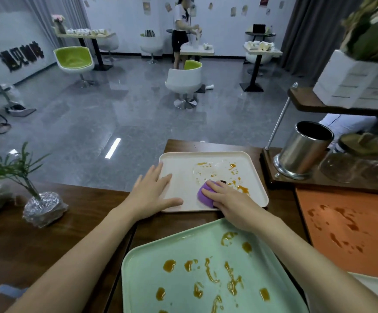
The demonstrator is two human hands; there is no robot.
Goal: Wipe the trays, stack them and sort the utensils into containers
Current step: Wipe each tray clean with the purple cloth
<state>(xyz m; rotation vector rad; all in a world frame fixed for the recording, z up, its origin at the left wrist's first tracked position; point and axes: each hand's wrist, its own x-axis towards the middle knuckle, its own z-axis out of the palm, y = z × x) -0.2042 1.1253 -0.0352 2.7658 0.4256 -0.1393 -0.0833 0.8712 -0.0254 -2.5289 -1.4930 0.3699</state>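
Pressing a purple sponge (205, 194) under the right hand (230, 201), left hand (153, 195) flat on the cream tray (217, 158) at frame centre

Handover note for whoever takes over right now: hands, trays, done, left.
Left hand: flat on the left edge of the white tray, steadying it.
Right hand: holds the purple sponge on the white tray, beside orange stains.
Green tray nearest, orange tray to the right, both stained. Steel container at far right.
Done: no tray clean yet; the white tray is stained.
Left: finish the white tray, wipe green and orange, stack them, sort utensils (none in view).
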